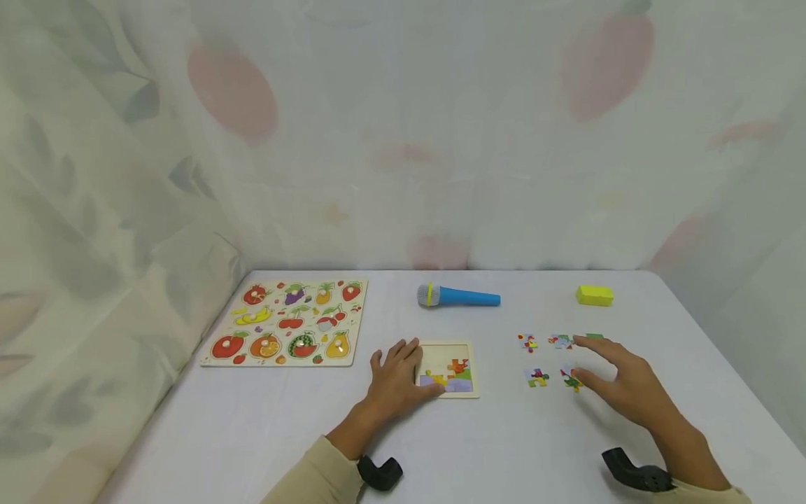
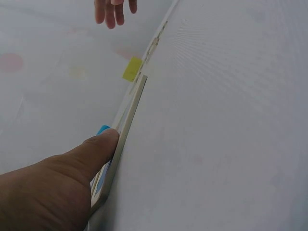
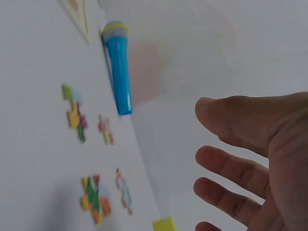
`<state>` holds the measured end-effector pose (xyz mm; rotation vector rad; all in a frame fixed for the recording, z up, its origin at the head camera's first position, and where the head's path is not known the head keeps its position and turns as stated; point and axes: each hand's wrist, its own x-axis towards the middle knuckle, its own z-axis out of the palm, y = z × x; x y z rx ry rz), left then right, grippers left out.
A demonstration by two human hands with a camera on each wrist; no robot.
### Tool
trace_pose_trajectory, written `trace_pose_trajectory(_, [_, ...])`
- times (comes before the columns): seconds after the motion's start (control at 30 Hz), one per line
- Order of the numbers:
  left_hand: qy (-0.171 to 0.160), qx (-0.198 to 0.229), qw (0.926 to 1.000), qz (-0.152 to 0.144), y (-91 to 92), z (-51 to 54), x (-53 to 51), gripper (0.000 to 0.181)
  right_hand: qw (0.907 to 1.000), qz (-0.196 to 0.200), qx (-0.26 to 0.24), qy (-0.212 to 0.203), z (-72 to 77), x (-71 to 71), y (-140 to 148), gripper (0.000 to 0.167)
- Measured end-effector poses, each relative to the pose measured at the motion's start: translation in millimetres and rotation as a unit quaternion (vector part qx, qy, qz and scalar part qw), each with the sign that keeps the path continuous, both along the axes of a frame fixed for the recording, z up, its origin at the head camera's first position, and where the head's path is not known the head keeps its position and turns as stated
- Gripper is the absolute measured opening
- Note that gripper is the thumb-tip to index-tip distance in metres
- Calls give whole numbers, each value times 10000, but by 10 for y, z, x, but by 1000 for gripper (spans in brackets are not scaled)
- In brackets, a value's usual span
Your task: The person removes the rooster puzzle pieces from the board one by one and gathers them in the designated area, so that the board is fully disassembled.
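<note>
A small square wooden puzzle tray (image 1: 444, 343) lies in the middle of the table, part filled with joined pieces (image 1: 458, 385) along its bottom and right. My left hand (image 1: 397, 381) rests at its left side, fingers spread by the edge and thumb laid over the lower rim. The left wrist view shows that thumb (image 2: 101, 144) on the tray's edge. To the right, several loose jigsaw pieces (image 1: 537, 378) lie in two rows. Over the right-hand ones hovers my right hand (image 1: 620, 381), thumb and fingers apart, nothing between them; it partly hides a green piece (image 1: 594, 336).
A fruit peg puzzle board (image 1: 283, 343) lies at the left of the table. Toward the back edge are a toy microphone (image 1: 466, 297) with a blue handle and a yellow block (image 1: 595, 295). Patterned cloth (image 1: 403, 140) hangs behind the table and at both sides.
</note>
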<state>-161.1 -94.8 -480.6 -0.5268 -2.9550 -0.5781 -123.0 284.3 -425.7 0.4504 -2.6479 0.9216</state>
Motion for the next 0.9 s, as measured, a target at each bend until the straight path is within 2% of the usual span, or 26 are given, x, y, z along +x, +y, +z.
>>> trace_pose_trajectory(0.27, [-4,2,10000,-27,1,4,-1,88,9985,277,-77,457,181,15,-210,57])
trace_pose_trajectory(0.53, [-47,49,10000,-36,0,7,2,89,9969,580,-199,484,334,23,-439,58])
trace_pose_trajectory(0.9, [-71,9,10000,-27,2,16,8,89,9940,956,-378,364,317,-63,-738,59])
